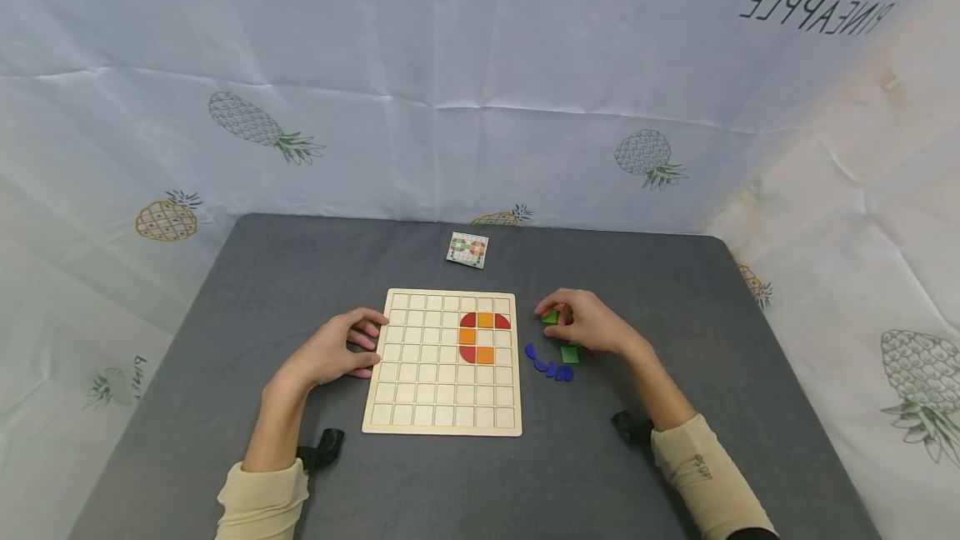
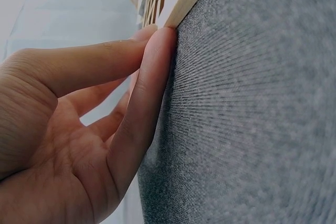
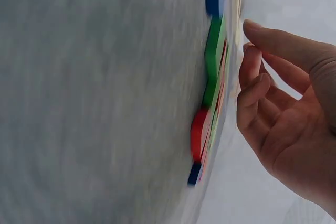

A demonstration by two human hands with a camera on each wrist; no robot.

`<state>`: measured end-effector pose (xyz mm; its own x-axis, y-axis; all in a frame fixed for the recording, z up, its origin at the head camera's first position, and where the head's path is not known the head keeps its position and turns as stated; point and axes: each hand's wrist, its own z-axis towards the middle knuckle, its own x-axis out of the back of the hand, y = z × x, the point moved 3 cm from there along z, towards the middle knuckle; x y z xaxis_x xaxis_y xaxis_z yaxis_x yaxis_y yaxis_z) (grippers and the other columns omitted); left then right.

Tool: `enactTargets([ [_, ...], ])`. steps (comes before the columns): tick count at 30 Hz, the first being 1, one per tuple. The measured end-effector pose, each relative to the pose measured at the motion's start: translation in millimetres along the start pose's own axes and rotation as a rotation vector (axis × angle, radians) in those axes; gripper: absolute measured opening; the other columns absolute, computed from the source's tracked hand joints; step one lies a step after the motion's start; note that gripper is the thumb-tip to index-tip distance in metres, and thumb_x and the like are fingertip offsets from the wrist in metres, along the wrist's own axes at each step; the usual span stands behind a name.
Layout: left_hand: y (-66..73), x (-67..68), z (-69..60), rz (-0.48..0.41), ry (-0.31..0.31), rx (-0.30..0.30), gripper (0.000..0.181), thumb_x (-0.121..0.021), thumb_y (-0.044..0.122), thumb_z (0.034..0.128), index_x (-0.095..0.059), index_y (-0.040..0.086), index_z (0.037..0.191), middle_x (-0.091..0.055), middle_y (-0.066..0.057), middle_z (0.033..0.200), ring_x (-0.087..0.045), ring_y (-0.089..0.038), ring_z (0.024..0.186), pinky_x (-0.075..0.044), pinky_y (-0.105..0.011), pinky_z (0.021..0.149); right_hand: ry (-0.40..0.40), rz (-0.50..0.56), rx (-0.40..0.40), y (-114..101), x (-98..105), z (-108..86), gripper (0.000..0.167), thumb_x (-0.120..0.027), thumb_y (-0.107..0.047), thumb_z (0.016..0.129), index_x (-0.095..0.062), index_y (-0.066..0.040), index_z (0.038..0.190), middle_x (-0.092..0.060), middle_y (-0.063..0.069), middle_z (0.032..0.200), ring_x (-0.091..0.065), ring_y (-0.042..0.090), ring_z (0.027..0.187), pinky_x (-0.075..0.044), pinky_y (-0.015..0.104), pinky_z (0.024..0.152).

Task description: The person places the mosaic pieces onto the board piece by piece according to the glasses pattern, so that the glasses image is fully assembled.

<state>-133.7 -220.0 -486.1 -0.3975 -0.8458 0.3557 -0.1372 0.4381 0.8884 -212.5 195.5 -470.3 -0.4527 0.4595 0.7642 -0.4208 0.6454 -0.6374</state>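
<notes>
A pale wooden grid board lies on the table. Toward its upper right sit orange squares and red rounded pieces. My left hand touches the board's left edge, thumb and fingertips spread along it; in the left wrist view, fingertips meet the wooden rim. Right of the board, my right hand hovers over green pieces, its thumb and fingers bent and apart. In the right wrist view nothing shows between the fingers, and a red piece lies below. The hand partly hides the pile.
Several blue rounded pieces lie between the board and my right hand. A small card with a coloured pattern lies beyond the board on the grey table. A pineapple-print cloth hangs behind the table.
</notes>
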Motion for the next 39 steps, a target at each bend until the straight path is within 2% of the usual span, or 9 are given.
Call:
enactTargets([
  [4, -0.1, -0.1, 0.2, 0.003, 0.002, 0.002, 0.054, -0.076, -0.006, 0.0963, -0.056, -0.002, 0.146, -0.054, -0.024, 0.125, -0.061, -0.029, 0.106, -0.07, -0.036, 0.072, 0.015, 0.002, -0.049, 12, 9, -5.1, 0.027, -0.083, -0.005, 0.094, -0.078, -0.004, 0.121, -0.077, 0.012, 0.113, -0.064, 0.011, 0.08, -0.056, 0.024, 0.069],
  [8, -0.5, -0.1, 0.3, 0.004, 0.004, 0.002, 0.054, -0.076, -0.006, 0.096, -0.056, -0.003, 0.146, -0.054, -0.024, 0.124, -0.061, -0.029, 0.106, -0.07, -0.036, 0.072, 0.011, 0.0, -0.081, 22, 13, -6.6, 0.027, -0.082, -0.004, 0.095, -0.078, -0.004, 0.121, -0.078, 0.014, 0.117, -0.061, 0.01, 0.072, -0.054, 0.023, 0.064],
  [13, -1.3, -0.3, 0.3, 0.002, 0.007, 0.006, 0.054, -0.077, -0.006, 0.0958, -0.056, -0.002, 0.146, -0.054, -0.023, 0.124, -0.061, -0.029, 0.105, -0.07, -0.036, 0.072, 0.005, -0.028, -0.078, 26, 17, -5.6, 0.025, -0.082, -0.005, 0.095, -0.079, -0.003, 0.12, -0.078, 0.017, 0.117, -0.054, 0.009, 0.061, -0.048, 0.023, 0.056],
  [20, -1.4, 0.2, -0.2, 0.0, 0.004, 0.0, 0.055, -0.077, -0.005, 0.0961, -0.056, -0.002, 0.147, -0.054, -0.024, 0.125, -0.061, -0.03, 0.106, -0.07, -0.037, 0.072, -0.024, -0.055, -0.087, 30, 22, -2.8, 0.022, -0.083, -0.011, 0.095, -0.08, -0.003, 0.115, -0.078, 0.014, 0.107, -0.054, 0.011, 0.066, -0.049, 0.024, 0.059],
  [28, -1.7, -0.6, -0.5, -0.011, 0.0, 0.003, 0.056, -0.077, -0.005, 0.0962, -0.055, -0.003, 0.147, -0.054, -0.024, 0.126, -0.06, -0.029, 0.106, -0.07, -0.037, 0.072, -0.09, -0.019, -0.059, 35, 23, -2.4, 0.023, -0.082, -0.008, 0.095, -0.079, -0.005, 0.117, -0.077, 0.013, 0.109, -0.059, 0.013, 0.066, -0.052, 0.024, 0.061],
  [39, -1.9, -0.4, -0.4, -0.009, 0.003, 0.005, 0.056, -0.077, -0.005, 0.0962, -0.055, -0.002, 0.147, -0.054, -0.024, 0.125, -0.06, -0.029, 0.106, -0.07, -0.037, 0.072, -0.094, -0.015, -0.04, 35, 23, -1.7, 0.022, -0.085, -0.014, 0.094, -0.08, -0.005, 0.114, -0.076, 0.013, 0.108, -0.054, 0.011, 0.063, -0.049, 0.023, 0.061],
])
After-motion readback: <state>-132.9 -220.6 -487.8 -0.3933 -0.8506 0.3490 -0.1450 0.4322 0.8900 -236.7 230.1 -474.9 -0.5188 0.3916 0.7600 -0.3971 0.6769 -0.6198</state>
